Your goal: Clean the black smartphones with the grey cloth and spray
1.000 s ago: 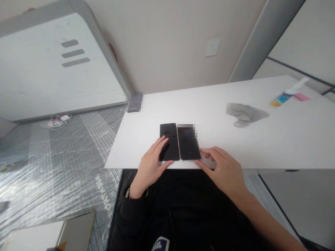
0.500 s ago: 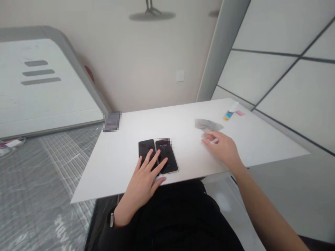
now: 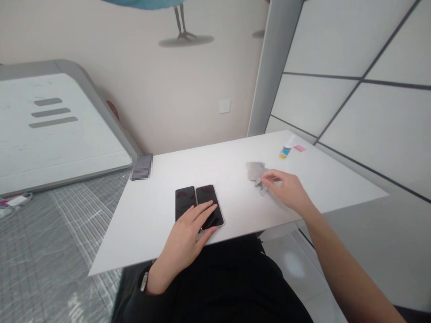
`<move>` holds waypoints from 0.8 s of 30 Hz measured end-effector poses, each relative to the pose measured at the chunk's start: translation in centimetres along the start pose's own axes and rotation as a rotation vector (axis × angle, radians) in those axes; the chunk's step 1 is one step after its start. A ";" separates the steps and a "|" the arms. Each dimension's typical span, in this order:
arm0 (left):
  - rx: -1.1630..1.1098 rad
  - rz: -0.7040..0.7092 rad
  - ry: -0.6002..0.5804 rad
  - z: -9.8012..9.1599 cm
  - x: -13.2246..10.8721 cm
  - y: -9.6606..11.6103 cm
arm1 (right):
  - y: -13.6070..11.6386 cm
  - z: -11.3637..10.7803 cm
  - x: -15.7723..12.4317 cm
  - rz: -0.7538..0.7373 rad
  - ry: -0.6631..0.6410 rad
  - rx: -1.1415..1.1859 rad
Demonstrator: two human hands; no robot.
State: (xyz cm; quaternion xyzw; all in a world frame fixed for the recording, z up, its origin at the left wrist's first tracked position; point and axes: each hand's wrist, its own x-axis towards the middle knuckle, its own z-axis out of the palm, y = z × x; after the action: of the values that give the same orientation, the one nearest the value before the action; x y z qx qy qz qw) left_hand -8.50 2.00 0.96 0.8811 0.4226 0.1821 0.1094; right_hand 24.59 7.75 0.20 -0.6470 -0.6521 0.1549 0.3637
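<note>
Two dark-screened smartphones lie side by side near the front edge of the white table. My left hand (image 3: 188,231) rests over their lower parts, fingers stretched out, hiding part of the left phone (image 3: 185,199). Its fingertips lie on the right phone (image 3: 206,195), whose screen is dark. To the right, my right hand (image 3: 286,188) pinches the edge of a crumpled grey cloth (image 3: 255,172) between thumb and fingers. Most of the cloth touches the tabletop, left of the fingers.
A white, blue and yellow tube (image 3: 286,150) and a pink slip (image 3: 300,148) lie at the table's (image 3: 134,233) far right. A blurred dark item (image 3: 142,167) sits at the back left corner. White panels (image 3: 377,121) stand on the right, a wall behind.
My right hand has closed on the cloth, which has shifted and bunched differently. The right phone's lit clock has gone dark. My left hand's fingers have drawn closer together; the view has tilted.
</note>
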 end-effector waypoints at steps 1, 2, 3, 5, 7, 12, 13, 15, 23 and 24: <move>-0.048 0.008 0.011 -0.4 0.8 1.0 | -1.1 -0.7 -0.9 -0.029 -0.057 0.064; -0.103 0.018 0.026 -0.7 1.6 2.1 | -2.3 -1.3 -1.8 -0.053 -0.129 0.165; -0.164 0.024 0.020 -0.9 2.4 3.2 | -3.5 -1.9 -2.6 -0.069 -0.193 0.253; -0.295 0.006 -0.010 -1.1 4.0 5.5 | -5.7 -2.9 -4.0 -0.081 -0.312 0.374; -0.424 -0.070 -0.051 -1.1 5.0 7.3 | -7.3 -3.6 -4.9 -0.056 -0.400 0.441; -0.638 -0.126 -0.103 -1.7 5.0 9.3 | -8.0 -4.3 -5.6 -0.009 -0.566 0.576; -0.676 -0.118 -0.108 -1.9 4.7 9.3 | -7.9 -4.3 -5.8 -0.024 -0.593 0.589; -0.755 -0.113 -0.129 -2.1 4.2 9.0 | -7.6 -4.2 -6.0 -0.066 -0.624 0.593; -0.388 -0.126 0.022 -1.7 2.5 6.8 | -7.2 -2.6 -5.9 -0.136 -0.405 0.441; -0.362 -0.128 0.046 -1.9 2.4 6.6 | -7.1 -2.5 -5.8 -0.136 -0.349 0.431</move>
State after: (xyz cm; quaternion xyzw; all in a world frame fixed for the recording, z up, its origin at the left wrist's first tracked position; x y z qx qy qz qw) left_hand -3.18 -0.13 5.50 0.8140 0.4404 0.2677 0.2679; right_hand 20.53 0.75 5.11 -0.4732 -0.6987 0.3741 0.3846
